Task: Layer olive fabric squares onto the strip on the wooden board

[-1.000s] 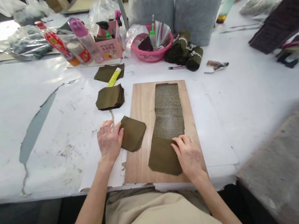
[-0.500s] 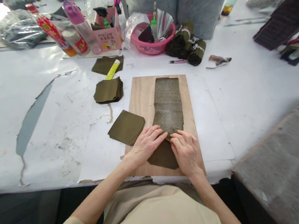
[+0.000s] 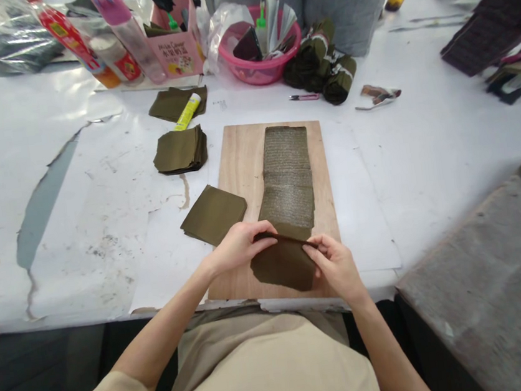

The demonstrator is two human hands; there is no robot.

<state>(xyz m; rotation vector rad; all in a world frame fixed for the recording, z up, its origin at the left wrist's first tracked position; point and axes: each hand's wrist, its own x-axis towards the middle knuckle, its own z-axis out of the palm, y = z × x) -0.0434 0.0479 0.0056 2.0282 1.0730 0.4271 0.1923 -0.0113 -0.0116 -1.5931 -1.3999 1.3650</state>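
Observation:
Between my two hands is a dark olive fabric piece point(image 3: 283, 265) with cut corners, its far edge lifted off the wooden board point(image 3: 242, 160). My left hand point(image 3: 246, 245) pinches the left end of that edge between thumb and fingers. At the right end, my right hand point(image 3: 336, 262) grips it the same way. Beyond it on the board lies a long strip of overlapping olive pieces point(image 3: 287, 167) with a greyish, streaked surface. A small stack of olive fabric pieces point(image 3: 214, 214) rests against the board's left side, close to my left wrist.
Further left are another olive stack point(image 3: 180, 150) and a yellow glue stick point(image 3: 187, 112) on more fabric. Along the back stand a pink basin point(image 3: 258, 70), a pink box point(image 3: 176, 54), bottles and rolled olive fabric point(image 3: 340, 79). A grey padded surface point(image 3: 490, 276) is at the right.
Both hands have raised the fabric piece's far edge, which lay flat under my fingers before. My fingers now pinch it instead of pressing down. The whole view has shifted slightly.

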